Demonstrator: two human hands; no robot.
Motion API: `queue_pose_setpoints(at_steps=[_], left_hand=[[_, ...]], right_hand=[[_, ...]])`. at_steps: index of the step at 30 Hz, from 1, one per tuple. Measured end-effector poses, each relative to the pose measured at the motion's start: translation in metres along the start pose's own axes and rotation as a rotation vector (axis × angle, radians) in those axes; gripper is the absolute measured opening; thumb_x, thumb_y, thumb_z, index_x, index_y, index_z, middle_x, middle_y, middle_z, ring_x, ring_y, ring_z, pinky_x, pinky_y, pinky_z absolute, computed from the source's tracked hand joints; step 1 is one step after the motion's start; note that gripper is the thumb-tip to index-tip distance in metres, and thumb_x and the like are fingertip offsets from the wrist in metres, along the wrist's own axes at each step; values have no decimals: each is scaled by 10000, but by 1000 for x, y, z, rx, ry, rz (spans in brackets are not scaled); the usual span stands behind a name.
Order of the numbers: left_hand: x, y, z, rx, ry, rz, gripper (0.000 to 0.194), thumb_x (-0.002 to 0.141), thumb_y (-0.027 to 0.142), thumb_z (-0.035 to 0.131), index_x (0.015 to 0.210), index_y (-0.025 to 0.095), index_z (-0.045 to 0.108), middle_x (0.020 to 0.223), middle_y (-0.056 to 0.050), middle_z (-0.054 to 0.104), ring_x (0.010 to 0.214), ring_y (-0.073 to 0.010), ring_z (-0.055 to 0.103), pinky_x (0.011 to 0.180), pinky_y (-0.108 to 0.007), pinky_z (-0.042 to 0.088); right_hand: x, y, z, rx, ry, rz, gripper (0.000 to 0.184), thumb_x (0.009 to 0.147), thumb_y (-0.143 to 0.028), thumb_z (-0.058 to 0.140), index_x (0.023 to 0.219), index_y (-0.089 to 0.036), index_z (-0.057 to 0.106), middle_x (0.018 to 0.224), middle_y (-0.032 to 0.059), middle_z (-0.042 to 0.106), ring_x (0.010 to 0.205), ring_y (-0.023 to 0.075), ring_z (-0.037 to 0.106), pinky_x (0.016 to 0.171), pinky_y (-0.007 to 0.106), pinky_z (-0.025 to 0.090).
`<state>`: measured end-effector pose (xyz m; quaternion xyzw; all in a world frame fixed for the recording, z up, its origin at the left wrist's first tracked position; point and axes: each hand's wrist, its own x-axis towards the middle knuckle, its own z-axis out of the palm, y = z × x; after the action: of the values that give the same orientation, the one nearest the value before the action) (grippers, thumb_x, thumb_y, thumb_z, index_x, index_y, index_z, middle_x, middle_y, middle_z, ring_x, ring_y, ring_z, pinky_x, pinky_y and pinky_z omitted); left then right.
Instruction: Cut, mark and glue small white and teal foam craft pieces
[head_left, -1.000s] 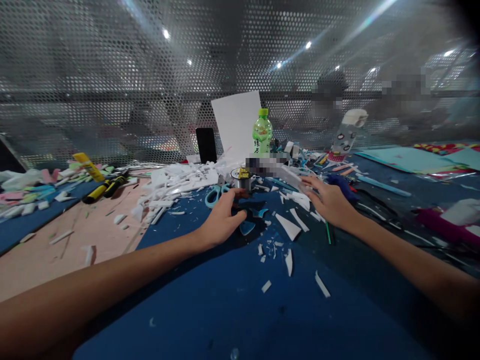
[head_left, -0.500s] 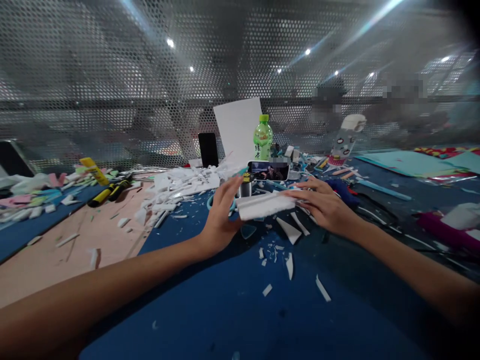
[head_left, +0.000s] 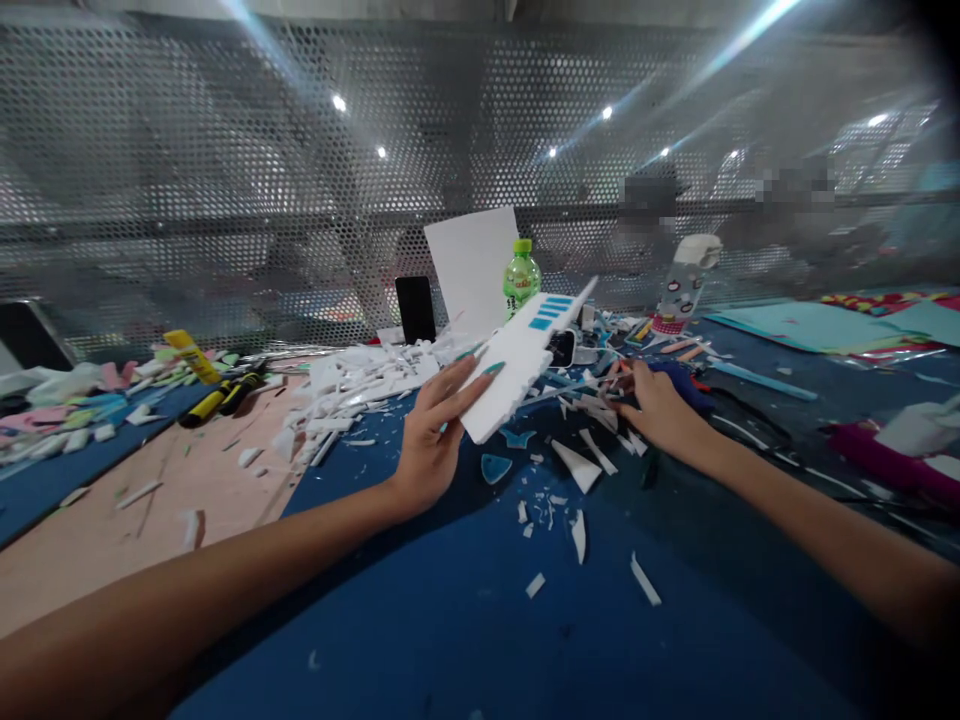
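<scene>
My left hand (head_left: 431, 440) is closed round the lower left end of a white foam board piece (head_left: 506, 370). The board tilts up and to the right, with blue stripes near its far end and a rough, torn-looking lower edge. My right hand (head_left: 660, 405) reaches into white and blue scraps (head_left: 600, 405) to the right of the board. Its thumb and forefinger are apart, and I see nothing held between them. Small blue cut pieces (head_left: 495, 467) lie below the board. Behind the board, a phone (head_left: 562, 348) is mostly hidden.
A green-capped drink bottle (head_left: 521, 275), a white sheet (head_left: 469, 265) and an upright black phone (head_left: 415, 308) stand at the back. White offcuts (head_left: 375, 375) pile up left of centre. Yellow-and-black cutters (head_left: 206, 405) lie farther left. A tumbler (head_left: 682, 285) stands at the right.
The foam board has been lifted and turned from nearly level between both hands to tilted upward in my left hand. My right hand has let go and moved slightly right.
</scene>
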<state>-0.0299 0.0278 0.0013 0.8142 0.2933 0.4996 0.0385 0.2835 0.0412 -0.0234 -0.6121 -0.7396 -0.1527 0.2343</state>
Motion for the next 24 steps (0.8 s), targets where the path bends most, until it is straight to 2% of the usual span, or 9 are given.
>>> queue_pose_setpoints(at_steps=[3, 6, 9, 11, 14, 17, 20, 22, 24], left_hand=[[4, 5, -3, 327, 50, 83, 526, 877, 67, 394, 1343, 310, 369, 1456, -24, 288, 1350, -257, 222, 1077, -528, 263], [2, 18, -4, 619, -65, 154, 597, 855, 103, 453, 1408, 211, 257, 1474, -102, 211, 1359, -361, 87, 1075, -617, 139], [-6, 38, -4, 683, -201, 209, 673, 872, 78, 386, 1437, 189, 36, 1426, -152, 301, 1298, -347, 295, 1049, -584, 263], [-13, 51, -5, 708, -204, 125, 673, 876, 66, 353, 1431, 186, -9, 1415, -173, 306, 1266, -361, 340, 1000, -559, 357], [-23, 60, -7, 772, -206, -15, 646, 872, 50, 302, 1429, 197, 10, 1391, -187, 344, 1248, -398, 347, 927, -594, 404], [-36, 56, -7, 846, -235, -87, 626, 860, 47, 254, 1427, 180, 25, 1332, -227, 416, 1186, -436, 425, 796, -631, 451], [-48, 46, -6, 893, -277, -134, 595, 856, 74, 211, 1430, 185, 101, 1311, -263, 420, 1030, -439, 560, 597, -545, 509], [-52, 45, -5, 913, -296, -149, 552, 872, 168, 236, 1422, 170, 200, 1292, -284, 434, 941, -448, 596, 517, -502, 497], [-50, 50, -6, 924, -343, -132, 574, 864, 310, 314, 1394, 88, 288, 1277, -319, 430, 946, -487, 573, 544, -535, 484]], right_hand=[[-1, 5, 5, -21, -56, -62, 414, 821, -334, 436, 1169, -114, 476, 1059, 178, 566, 992, 342, 504, 780, 475, 439], [-2, 5, 5, -54, -82, -106, 415, 831, -358, 432, 1184, -146, 482, 1121, 172, 538, 1044, 354, 473, 779, 485, 436], [-1, 6, 5, -79, -106, -132, 429, 830, -356, 444, 1199, -139, 479, 1100, 175, 538, 1041, 346, 477, 767, 459, 446], [-1, 7, 6, -92, -119, -140, 437, 830, -346, 447, 1208, -129, 475, 1079, 178, 543, 1032, 341, 484, 765, 452, 448], [0, 8, 9, -112, -129, -137, 431, 828, -305, 439, 1211, -113, 475, 1087, 192, 539, 1023, 350, 488, 750, 459, 450], [1, 7, 11, -127, -125, -138, 418, 846, -270, 397, 1219, -98, 474, 1105, 213, 533, 1038, 356, 482, 749, 460, 448], [1, 4, 5, -139, -118, -165, 454, 855, -201, 351, 1299, -132, 417, 1061, 202, 546, 1012, 331, 503, 739, 430, 452], [0, 0, -5, -155, -115, -193, 538, 823, -108, 321, 1351, -199, 370, 1015, 176, 551, 939, 301, 542, 689, 390, 463], [-2, -5, -15, -162, -88, -205, 634, 776, -41, 301, 1369, -259, 352, 958, 148, 558, 844, 267, 577, 637, 356, 464]])
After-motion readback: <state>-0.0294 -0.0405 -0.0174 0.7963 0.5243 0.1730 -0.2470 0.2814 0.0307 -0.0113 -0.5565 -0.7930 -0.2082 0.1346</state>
